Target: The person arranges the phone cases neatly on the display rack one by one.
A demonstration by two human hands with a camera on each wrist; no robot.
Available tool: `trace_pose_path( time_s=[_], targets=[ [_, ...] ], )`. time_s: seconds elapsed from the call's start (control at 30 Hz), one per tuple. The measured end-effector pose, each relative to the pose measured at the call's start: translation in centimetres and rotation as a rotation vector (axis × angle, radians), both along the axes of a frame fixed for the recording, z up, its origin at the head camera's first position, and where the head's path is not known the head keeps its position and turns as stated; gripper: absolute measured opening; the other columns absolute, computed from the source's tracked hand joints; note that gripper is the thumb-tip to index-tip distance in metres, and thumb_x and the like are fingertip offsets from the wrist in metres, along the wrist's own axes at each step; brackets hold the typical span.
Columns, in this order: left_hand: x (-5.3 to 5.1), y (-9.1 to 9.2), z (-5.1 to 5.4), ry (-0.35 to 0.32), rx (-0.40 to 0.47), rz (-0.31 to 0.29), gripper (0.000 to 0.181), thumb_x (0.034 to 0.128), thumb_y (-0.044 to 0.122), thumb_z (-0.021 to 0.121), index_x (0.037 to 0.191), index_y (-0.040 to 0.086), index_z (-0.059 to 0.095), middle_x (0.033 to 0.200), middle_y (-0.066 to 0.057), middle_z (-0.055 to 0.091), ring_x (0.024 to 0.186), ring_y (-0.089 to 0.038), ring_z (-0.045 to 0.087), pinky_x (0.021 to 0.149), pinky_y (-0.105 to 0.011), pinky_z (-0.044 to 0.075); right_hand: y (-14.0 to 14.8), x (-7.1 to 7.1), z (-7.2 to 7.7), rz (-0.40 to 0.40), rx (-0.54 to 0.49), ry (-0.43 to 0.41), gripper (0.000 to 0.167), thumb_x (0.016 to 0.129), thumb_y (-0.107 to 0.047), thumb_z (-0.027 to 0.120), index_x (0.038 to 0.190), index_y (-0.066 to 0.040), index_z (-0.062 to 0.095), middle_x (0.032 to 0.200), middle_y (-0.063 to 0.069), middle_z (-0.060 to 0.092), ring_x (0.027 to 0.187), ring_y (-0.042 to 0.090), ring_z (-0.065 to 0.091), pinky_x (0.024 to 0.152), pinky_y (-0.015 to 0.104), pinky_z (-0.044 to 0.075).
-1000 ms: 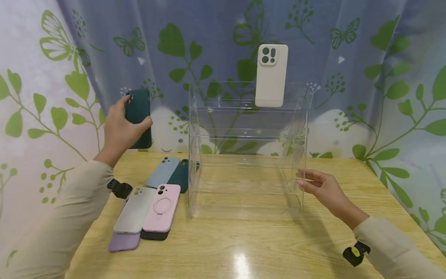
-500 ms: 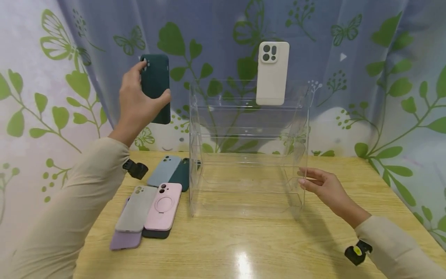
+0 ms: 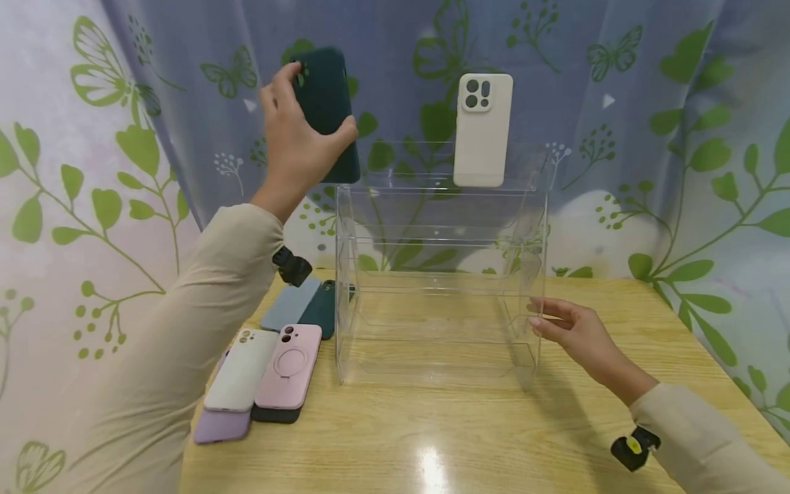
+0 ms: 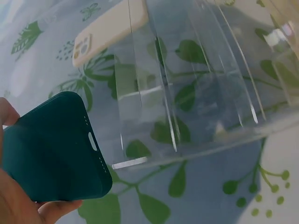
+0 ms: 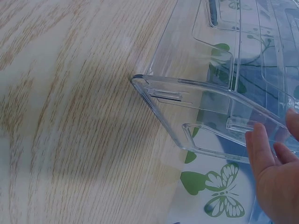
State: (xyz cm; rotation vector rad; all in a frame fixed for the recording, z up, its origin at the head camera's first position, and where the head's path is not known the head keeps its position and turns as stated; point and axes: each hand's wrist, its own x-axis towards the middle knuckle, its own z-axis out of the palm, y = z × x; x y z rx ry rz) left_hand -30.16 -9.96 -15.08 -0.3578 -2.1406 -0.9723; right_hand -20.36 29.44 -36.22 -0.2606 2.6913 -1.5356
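In the left hand [image 3: 302, 134], a green case [image 3: 330, 103]

Bent fingers grip its edges, partly hiding the camera holes [image 3: 305, 70], near the clear rack [image 3: 438, 241]. The right hand [image 3: 577, 336], fingers nearly straight, is at the rack's side, contact unclear.

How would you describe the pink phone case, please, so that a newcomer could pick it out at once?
On the wooden table, find the clear tiered stand. Just to its left, from the person's side, lies the pink case, beside a whitish case and partly covering a dark case. It is the only pink one, and the only one showing a thin ring on its back.
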Motion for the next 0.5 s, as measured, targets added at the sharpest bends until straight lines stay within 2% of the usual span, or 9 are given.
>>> trace_pose_path(
  time_s=[0.2,0.37,0.5],
  targets=[
    [-0.7,2.9,1.0,0.013,0.002,-0.032,0.08,0.0862,0.04,0.063,0.147,0.011,0.02,0.144,-0.012,0.024,0.119,-0.024,0.042,0.096,-0.024,0.037,0.2,0.0,0.0,-0.006,0.017,0.005,0.06,0.096,-0.036,0.057,0.145,-0.006,0.041,0.143,0.021,0.044,0.116,0.026,0.059,0.088,0.036,0.052],
    [-1.3,5.1,1.2,0.032,-0.001,-0.037,0.083,0.0871,0.04,0.063,0.147,0.009,0.014,0.145,-0.015,0.021,0.12,-0.025,0.044,0.097,-0.024,0.038,0.3,0.0,-0.1,-0.007,0.012,0.01,0.06,0.095,-0.037,0.057,0.145,-0.006,0.042,0.143,0.021,0.045,0.107,0.007,0.061,0.087,0.035,0.053],
    [-1.8,6.5,0.8,0.071,-0.004,-0.041,0.088,0.0878,0.04,0.062,0.149,0.006,0.009,0.146,-0.016,0.019,0.13,-0.023,0.038,0.102,-0.021,0.034,0.1,0.1,-0.1,-0.001,-0.007,0.001,0.061,0.095,-0.036,0.058,0.145,-0.005,0.041,0.143,0.022,0.044,0.101,-0.005,0.059,0.087,0.033,0.053]
  ],
)
